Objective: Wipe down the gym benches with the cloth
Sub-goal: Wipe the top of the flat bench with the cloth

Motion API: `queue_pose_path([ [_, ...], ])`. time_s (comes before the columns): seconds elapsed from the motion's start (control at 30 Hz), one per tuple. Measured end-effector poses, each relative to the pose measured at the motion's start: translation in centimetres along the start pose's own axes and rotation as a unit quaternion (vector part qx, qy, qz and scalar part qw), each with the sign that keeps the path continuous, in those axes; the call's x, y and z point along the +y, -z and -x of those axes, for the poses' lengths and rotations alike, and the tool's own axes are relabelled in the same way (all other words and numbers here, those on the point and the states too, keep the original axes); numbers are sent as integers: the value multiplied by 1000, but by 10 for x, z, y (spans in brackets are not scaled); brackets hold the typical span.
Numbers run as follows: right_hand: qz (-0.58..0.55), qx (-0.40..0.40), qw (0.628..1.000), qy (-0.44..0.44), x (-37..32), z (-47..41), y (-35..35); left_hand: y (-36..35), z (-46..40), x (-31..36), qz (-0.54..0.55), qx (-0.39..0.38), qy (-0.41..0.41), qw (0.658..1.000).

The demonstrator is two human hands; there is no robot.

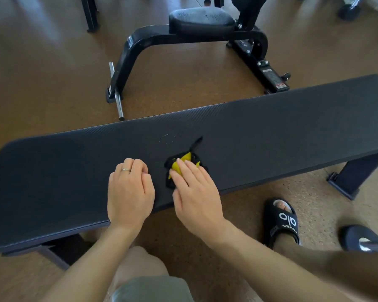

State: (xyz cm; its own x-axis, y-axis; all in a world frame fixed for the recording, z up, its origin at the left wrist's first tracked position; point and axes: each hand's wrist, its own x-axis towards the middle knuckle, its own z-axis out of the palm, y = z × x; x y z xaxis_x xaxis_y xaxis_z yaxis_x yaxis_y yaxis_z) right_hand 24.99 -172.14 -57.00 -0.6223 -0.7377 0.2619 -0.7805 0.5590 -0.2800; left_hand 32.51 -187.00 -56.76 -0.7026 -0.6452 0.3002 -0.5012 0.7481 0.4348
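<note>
A long black padded gym bench (271, 127) runs across the view from lower left to upper right. A small black and yellow cloth (183, 159) lies crumpled on its near half. My right hand (194, 192) lies on the cloth with straight fingers pressing it flat against the pad. Just left of the cloth, my left hand (129, 190) rests on the bench with its fingers curled under and nothing in it; a ring shows on one finger.
A second black bench with a padded seat (201, 20) and a curved steel frame (127, 62) stands on the brown floor beyond. A dumbbell (362, 238) lies at the lower right beside my sandalled foot (282, 221). My knee (140, 269) is below the bench.
</note>
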Motion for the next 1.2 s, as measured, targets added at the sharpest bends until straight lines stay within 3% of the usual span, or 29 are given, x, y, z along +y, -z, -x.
queue_pose_path([
  [0.13,22,-80,989,119,40,-6,21,2,1,1,6,3,-7,1000],
  [0.27,21,-28,999,-28,106,-17,46,1,0,1,2,1,-8,1000],
  [0.37,29,-32,996,-74,99,-27,43,0,1,0,-1,3,-5,1000],
  [0.47,-3,-84,995,57,56,-49,23,0,1,2,4,10,-3,1000],
  [0.57,-52,-172,961,208,3,-89,-5,0,1,0,12,36,15,999],
  [0.7,-61,-160,948,268,-30,-138,-35,-1,-5,0,16,77,112,991],
  [0.9,-75,-61,975,200,30,-168,-30,1,-4,5,-21,47,82,995],
  [0.97,-62,-15,992,106,80,-176,-16,1,-4,5,-28,37,81,996],
  [1.07,-9,-10,999,-51,139,-171,6,-1,-4,6,-35,30,77,996],
  [1.2,37,30,997,-61,119,-172,-9,-2,-3,7,-46,27,65,996],
])
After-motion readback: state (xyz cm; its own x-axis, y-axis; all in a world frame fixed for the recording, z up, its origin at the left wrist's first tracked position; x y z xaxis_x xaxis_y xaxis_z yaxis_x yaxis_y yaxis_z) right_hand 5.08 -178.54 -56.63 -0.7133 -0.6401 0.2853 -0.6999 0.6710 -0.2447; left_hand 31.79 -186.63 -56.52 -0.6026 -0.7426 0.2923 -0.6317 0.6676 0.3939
